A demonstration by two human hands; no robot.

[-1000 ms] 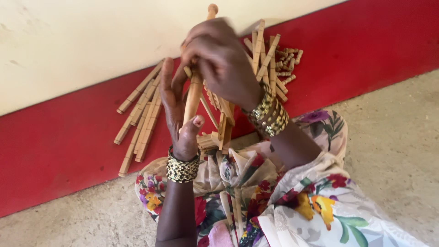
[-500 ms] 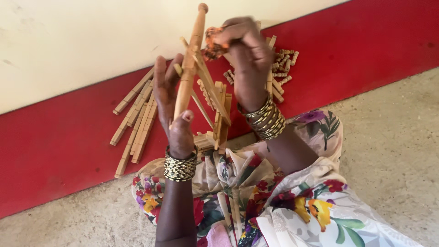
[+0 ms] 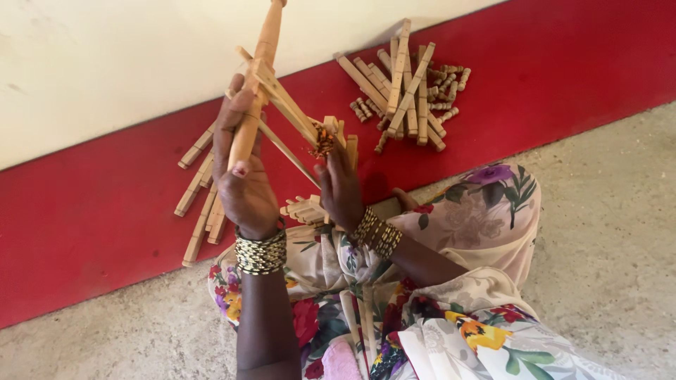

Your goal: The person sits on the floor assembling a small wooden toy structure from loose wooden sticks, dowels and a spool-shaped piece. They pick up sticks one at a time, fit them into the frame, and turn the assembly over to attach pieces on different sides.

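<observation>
At the left, loose wooden slats (image 3: 201, 204) lie on the red floor strip (image 3: 91, 211) beneath the cream wall (image 3: 105, 63); the left hand (image 3: 243, 176) is clenched around a turned wooden rod (image 3: 257, 84), tilted up and away; thin wooden sticks (image 3: 289, 119) fan out from the rod toward the right hand (image 3: 340, 186), whose fingertips pinch their far ends; small notched pieces (image 3: 304, 210) sit between the wrists, just above the floral-clothed lap (image 3: 486, 211); further right, well apart, a heap of slats and short pegs (image 3: 408, 88) lies on the red strip.
</observation>
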